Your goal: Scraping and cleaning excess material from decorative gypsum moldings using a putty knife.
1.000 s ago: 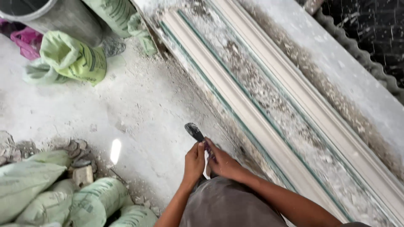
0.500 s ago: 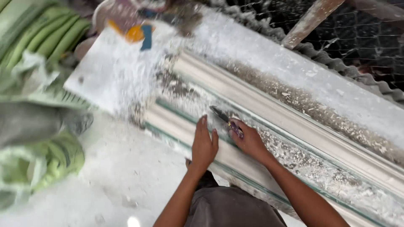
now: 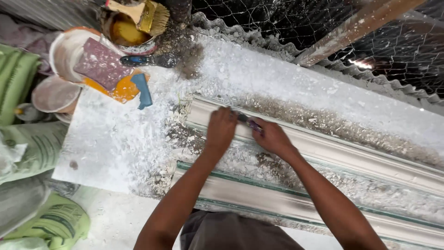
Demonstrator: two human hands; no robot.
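Open white bench (image 3: 115, 143) lies left of the moulding (image 3: 351, 155); bowls (image 3: 60, 60), scrapers (image 3: 141, 90) and a brush pot (image 3: 132, 28) crowd the far corner, wire mesh (image 3: 277, 23) closing off behind.

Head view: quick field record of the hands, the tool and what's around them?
left hand: palm down on the near end of the moulding, beside the tool
right hand: gripping a small dark tool
tool: held between both hands, tip against the moulding
moulding: long white profiled strip, lying diagonally, dusted with chips
second strip: lies nearer the person, alongside the first
white board: left of the hands, covered in white debris
paintbrush: resting across a tin, top left
green sacks: lower left
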